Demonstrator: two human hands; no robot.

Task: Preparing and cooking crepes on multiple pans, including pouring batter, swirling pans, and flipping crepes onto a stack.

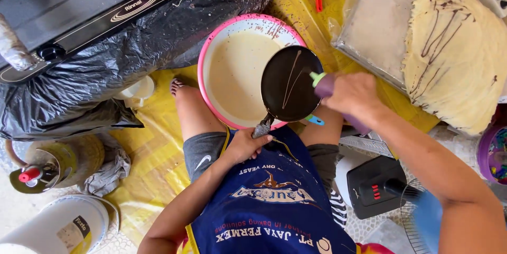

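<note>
My left hand [245,145] grips the handle of a small black frying pan [289,84], held over a pink-rimmed bowl of pale batter [237,71]. Thin light lines are drizzled on the pan's dark surface. My right hand [351,95] holds a purple squeeze bottle with a green tip [323,85] at the pan's right edge, its tip pointing onto the pan. A blue apron covers my lap, and my bare foot rests beside the bowl.
A gas stove [79,5] wrapped in black plastic sits at top left. A stack of thin crepes with dark streaks [459,53] lies on a tray at right. A fan base [375,188], a white bucket [63,227] and a gas cylinder top [37,172] stand around.
</note>
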